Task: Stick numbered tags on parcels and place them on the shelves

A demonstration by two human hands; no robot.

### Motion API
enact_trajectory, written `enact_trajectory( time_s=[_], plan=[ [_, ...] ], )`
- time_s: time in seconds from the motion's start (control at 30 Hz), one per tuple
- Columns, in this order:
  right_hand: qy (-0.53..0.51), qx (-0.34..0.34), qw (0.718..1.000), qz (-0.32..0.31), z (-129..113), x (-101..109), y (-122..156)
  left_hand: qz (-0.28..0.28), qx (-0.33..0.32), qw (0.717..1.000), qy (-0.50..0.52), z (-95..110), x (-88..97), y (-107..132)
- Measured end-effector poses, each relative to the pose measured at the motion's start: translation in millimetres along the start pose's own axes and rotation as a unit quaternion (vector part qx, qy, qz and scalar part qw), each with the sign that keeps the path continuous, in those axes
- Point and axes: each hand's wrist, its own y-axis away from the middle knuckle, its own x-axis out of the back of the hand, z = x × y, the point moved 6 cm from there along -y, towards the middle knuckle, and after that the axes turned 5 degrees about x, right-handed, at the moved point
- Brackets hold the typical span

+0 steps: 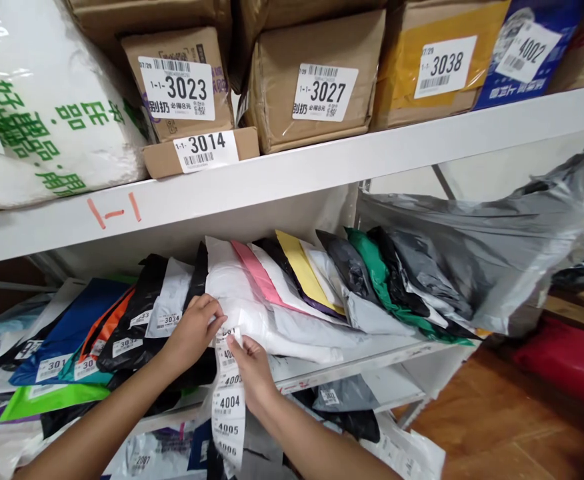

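Left hand point(195, 330): sitting at centre-left of the frame, low down; thumb and fingertips pressing together on the top end of the long white paper sticker strip point(229, 407) printed with black numbers.
Right hand point(253, 365): lying just right of the strip and slightly lower than the left hand; thumb pressing the strip's upper part against the curled fingers, so it is pinching too.
Strip's place: hanging between the two hands at lower centre; its long axis is running straight down the frame, with 4004, 4005 and 4006 reading downward below both grips.
Key relation: the strip's top is lying against the lower corner of the soft white plastic mailer bag point(245, 303), which is sitting just above and to the right of both grips; the left hand is the nearer one and is touching that corner.
Neighbours: the white bag is leaning in a row of flat plastic mailers; black, blue and orange ones to the left, pink, yellow and green ones to the right.
Lower shelf point(352, 363): white board carrying that row.
Upper shelf point(322, 170): white board crossing the frame's top half, bearing brown cardboard boxes point(179, 47) with number labels.
Right of frame: a large grey plastic bag point(497, 247) is slumping beside the row.
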Motion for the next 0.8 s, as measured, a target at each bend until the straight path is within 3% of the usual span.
enact_trajectory(
  time_s=[0.17,0.27,0.47,0.63,0.8],
  plan=[
    [0.037,0.073,0.995,-0.055,-10.9,-2.6,5.5,-0.079,-0.011,0.996,0.032,1.8,3.8,-3.1],
    [0.036,0.084,0.993,-0.074,-15.8,-6.0,3.5,-0.098,-0.004,0.994,0.056,-1.1,3.5,-5.3],
    [0.06,0.066,0.996,-0.021,-7.8,-1.2,-6.3,-0.055,0.002,0.997,0.052,-3.7,-0.4,-7.2],
    [0.06,0.054,0.996,-0.045,-0.7,-2.8,-7.2,-0.019,0.01,1.0,0.016,-3.5,-4.4,-4.9],
    [0.008,0.038,0.999,-0.014,-1.0,-1.6,-3.8,0.016,0.014,1.0,-0.016,-3.3,-6.7,-2.7]
  ],
)
